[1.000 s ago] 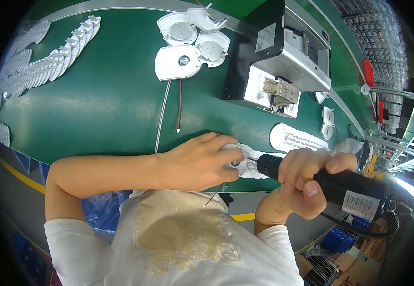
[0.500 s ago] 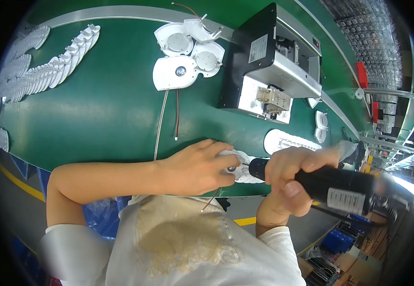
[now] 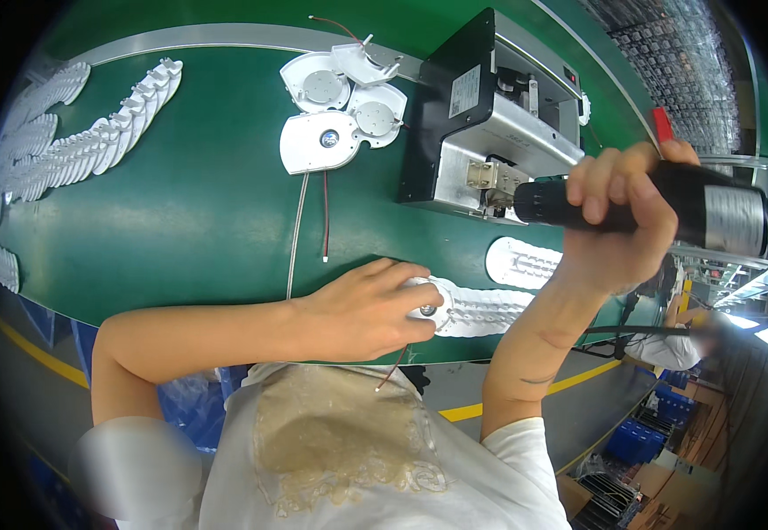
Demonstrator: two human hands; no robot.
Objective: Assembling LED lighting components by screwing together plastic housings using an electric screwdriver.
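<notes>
My left hand (image 3: pixel 375 309) rests at the table's near edge, its fingers closed round the rounded end of a white plastic part (image 3: pixel 438 316). A short thin red-and-dark wire (image 3: pixel 393 367) hangs from under that hand over the edge. In my right hand (image 3: pixel 624 208) is a black electric screwdriver (image 3: pixel 547 204), held nearly level with fingers wrapped round its body. Its front end is at the metal block (image 3: pixel 488 179) on the front of a black-and-silver screw feeder (image 3: pixel 525 132); the bit's exact contact is hard to make out.
A row of overlapping white parts (image 3: pixel 494 311) runs right from my left hand; a second row (image 3: pixel 518 263) lies behind it. Several white housings (image 3: pixel 300 146) with wires sit farther back. Fanned white parts (image 3: pixel 105 141) line the left. The screwdriver's cable (image 3: pixel 640 330) crosses behind my right forearm.
My right hand has lifted the screwdriver from the white part beside my left hand, moving it up and away to the feeder's front. My left hand stays in place.
</notes>
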